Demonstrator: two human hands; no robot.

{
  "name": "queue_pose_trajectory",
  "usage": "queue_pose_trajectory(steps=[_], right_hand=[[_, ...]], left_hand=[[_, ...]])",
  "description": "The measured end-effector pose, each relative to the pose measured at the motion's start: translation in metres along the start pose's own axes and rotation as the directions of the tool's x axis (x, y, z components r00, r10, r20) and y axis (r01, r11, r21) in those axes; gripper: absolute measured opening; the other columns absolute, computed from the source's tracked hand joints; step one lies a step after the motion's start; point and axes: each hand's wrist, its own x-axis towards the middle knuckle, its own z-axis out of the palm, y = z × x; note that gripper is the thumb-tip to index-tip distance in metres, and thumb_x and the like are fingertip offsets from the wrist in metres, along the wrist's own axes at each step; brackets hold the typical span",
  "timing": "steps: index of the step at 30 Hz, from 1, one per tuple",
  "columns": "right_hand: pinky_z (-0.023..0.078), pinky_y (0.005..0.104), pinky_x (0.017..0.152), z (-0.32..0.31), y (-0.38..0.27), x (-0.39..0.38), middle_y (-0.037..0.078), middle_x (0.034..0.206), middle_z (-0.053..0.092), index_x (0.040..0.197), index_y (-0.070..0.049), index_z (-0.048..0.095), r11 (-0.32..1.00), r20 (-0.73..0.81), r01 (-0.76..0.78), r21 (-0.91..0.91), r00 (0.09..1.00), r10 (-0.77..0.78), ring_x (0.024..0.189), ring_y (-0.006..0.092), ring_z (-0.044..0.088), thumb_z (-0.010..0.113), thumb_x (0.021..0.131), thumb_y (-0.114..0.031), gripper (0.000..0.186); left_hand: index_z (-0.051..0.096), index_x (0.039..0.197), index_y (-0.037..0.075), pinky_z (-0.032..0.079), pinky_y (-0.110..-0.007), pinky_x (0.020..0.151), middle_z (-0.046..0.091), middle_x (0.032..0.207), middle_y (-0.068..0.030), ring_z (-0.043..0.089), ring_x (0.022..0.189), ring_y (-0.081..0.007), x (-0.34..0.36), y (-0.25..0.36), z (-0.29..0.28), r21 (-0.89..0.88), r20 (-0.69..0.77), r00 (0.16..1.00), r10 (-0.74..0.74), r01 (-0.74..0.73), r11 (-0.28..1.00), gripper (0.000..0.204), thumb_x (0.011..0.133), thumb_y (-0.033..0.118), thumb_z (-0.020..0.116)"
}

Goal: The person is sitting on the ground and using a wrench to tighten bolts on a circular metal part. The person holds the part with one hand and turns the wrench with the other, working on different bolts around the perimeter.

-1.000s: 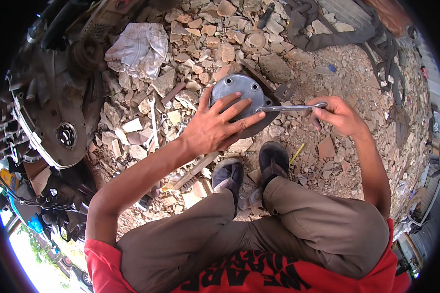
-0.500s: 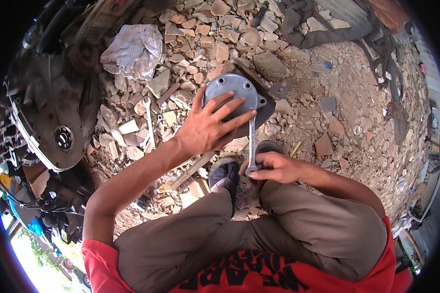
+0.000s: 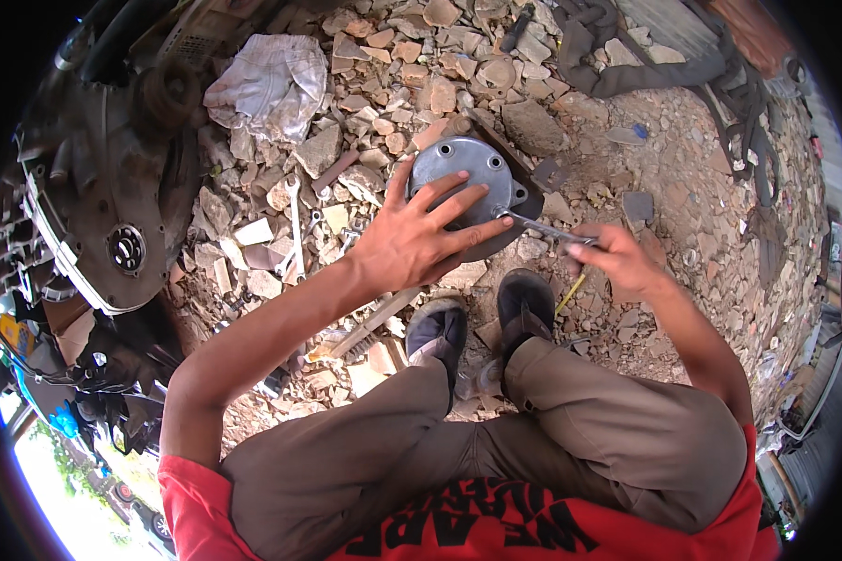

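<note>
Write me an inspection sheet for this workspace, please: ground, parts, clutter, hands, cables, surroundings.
Surface: rubble ground, uneven, strewn with broken stone.
Things in hand: round metal cover with bolt holes; a wrench reaches its edge beside a left fingertip.
Clutter: pale, stained cloth; loose wrench on the stones; yellow stick near the right shoe.
Hands: left hand rests on the cover, fingers spread; right hand grips the wrench's far end.
Cables: dark strap-like tangle at upper right; cannot tell if it is cable.
Surroundings: dark, engine-like machinery on the left.
</note>
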Motion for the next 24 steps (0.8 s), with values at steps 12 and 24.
queue_pose_trajectory(steps=[12,24], right_hand=[[0.049,0.0298,0.077,0.033,-0.028,-0.021,0.005,0.088,0.067,0.115,0.001,0.064,0.973,0.247,-0.007,0.231,0.968,-0.052,0.083,0.0122,0.064,0.056,0.103,-0.017,0.023],[0.052,0.0262,0.072,0.121,-0.006,0.01,0.003,0.089,0.069,0.11,0.0,0.064,0.953,0.138,0.011,0.301,0.989,-0.055,0.079,0.0092,0.064,0.063,0.101,-0.019,0.021]], left_hand=[[0.035,0.154,0.041,0.021,-0.064,0.119,0.045,0.147,0.0001,0.039,0.14,-0.0246,-0.003,-0.002,0.002,0.005,0.015,1.0,-0.023,0.022,1.0,0.085,0.08,0.039,0.077],[0.039,0.153,0.037,0.021,-0.063,0.119,0.045,0.147,0.0002,0.039,0.14,-0.0241,-0.003,-0.003,0.001,0.01,0.024,1.0,-0.013,0.012,1.0,0.088,0.076,0.04,0.079]])
